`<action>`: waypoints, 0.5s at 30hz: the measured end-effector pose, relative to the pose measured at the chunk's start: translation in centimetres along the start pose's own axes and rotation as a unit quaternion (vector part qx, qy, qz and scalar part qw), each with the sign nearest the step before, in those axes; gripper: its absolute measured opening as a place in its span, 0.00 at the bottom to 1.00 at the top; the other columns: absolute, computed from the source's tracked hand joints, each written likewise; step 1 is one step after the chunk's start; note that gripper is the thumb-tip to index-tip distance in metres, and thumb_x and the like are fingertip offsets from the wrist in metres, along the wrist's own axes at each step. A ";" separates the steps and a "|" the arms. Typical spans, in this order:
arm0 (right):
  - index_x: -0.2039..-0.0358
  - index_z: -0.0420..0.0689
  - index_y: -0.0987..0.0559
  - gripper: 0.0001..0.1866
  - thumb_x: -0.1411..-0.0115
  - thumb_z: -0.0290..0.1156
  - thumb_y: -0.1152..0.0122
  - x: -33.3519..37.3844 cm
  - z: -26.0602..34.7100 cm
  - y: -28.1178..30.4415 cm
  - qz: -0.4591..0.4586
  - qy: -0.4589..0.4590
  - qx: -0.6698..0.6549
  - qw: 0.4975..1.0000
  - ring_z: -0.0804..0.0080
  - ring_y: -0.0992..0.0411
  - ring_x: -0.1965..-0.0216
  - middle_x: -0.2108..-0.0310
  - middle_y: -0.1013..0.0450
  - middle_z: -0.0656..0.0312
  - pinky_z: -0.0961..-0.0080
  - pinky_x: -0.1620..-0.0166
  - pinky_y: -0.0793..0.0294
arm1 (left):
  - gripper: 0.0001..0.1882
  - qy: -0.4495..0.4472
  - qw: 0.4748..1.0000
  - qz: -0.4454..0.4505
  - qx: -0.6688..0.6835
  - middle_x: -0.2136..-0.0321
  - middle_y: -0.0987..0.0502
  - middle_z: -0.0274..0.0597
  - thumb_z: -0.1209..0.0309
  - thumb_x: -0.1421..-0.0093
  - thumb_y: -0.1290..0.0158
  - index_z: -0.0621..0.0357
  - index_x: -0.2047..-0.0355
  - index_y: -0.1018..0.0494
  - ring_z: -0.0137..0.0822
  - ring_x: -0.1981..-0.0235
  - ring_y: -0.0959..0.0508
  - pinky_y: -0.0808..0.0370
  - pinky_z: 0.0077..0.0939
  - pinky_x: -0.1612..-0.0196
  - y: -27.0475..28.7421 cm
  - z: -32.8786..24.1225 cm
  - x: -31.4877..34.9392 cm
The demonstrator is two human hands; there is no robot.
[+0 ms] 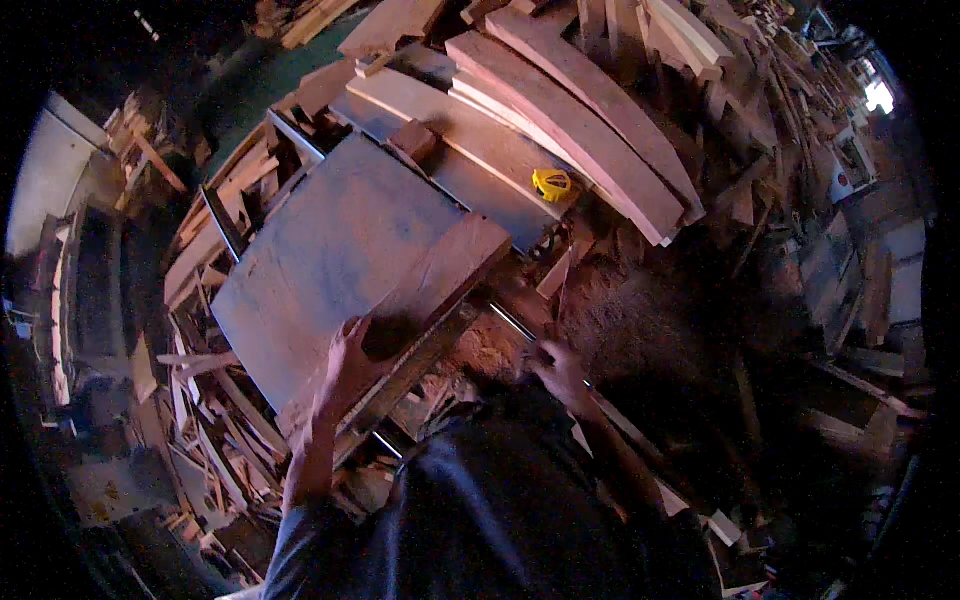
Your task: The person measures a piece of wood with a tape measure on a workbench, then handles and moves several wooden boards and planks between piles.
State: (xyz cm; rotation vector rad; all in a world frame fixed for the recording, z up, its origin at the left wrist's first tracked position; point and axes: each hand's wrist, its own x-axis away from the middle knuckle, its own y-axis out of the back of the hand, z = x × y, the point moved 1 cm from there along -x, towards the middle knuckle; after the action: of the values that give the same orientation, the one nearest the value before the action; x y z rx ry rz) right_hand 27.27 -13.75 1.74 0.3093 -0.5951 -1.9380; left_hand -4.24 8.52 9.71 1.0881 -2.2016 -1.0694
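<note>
A thick, reddish wooden plank [455, 258] lies slantwise along the near edge of a flat metal machine table [330, 220]. My left hand [347, 352] is on the plank's nearer part, its fingers bent against the wood; their tips are hard to make out in the shadow. To the right, my right hand [560, 372] is closed around a shiny metal rod [512, 321] that sticks out from the table's near side. Some of its fingers are hidden. A small wooden block [414, 140] sits at the table's far edge.
Beyond the table, a yellow tape measure [551, 184] rests beside long curved boards [570, 130]. Reddish sawdust [625, 300] is heaped at the right. Scrap strips [225, 400] crowd the left side, and more offcuts [690, 45] are piled at the back.
</note>
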 end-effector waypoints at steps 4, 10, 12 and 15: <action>0.50 0.42 0.26 0.24 0.47 0.32 0.31 -4.5 9.6 -4.6 0.214 -0.051 -0.252 0.942 0.67 0.26 0.54 0.57 0.24 0.59 0.72 0.54 0.27 | 0.38 0.004 0.999 -0.005 0.048 0.55 0.29 0.54 0.60 0.63 0.29 0.65 0.52 0.30 0.50 0.52 0.28 0.30 0.38 0.50 2.2 6.5 6.5; 0.44 0.42 0.32 0.34 0.48 0.40 0.29 -2.8 16.5 -13.7 0.506 0.003 -0.540 0.673 0.61 0.30 0.47 0.45 0.32 0.55 0.67 0.47 0.27 | 0.38 -0.004 0.956 -0.055 0.287 0.57 0.31 0.40 0.66 0.66 0.29 0.61 0.52 0.30 0.36 0.54 0.31 0.35 0.29 0.50 9.6 -3.0 12.5; 0.45 0.41 0.32 0.33 0.48 0.40 0.28 -2.5 20.0 -11.5 0.513 0.014 -0.625 0.588 0.62 0.31 0.47 0.47 0.32 0.55 0.67 0.47 0.27 | 0.42 -0.012 0.933 -0.028 0.360 0.51 0.30 0.40 0.69 0.65 0.29 0.61 0.46 0.34 0.35 0.49 0.31 0.36 0.31 0.45 9.4 -2.5 12.7; 0.47 0.41 0.32 0.34 0.49 0.41 0.27 -3.4 23.8 -9.1 0.458 0.239 -0.545 0.661 0.62 0.31 0.48 0.49 0.31 0.55 0.67 0.47 0.27 | 0.41 -0.028 0.905 -0.009 0.424 0.51 0.28 0.39 0.69 0.63 0.31 0.63 0.46 0.34 0.35 0.47 0.29 0.33 0.35 0.43 9.9 -3.7 12.7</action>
State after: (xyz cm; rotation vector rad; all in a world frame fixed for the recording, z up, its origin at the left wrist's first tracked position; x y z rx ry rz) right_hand 10.63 -1.21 16.77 -0.2495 0.7204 -0.8456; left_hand -13.62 0.45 20.54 1.4049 -2.7760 -0.0807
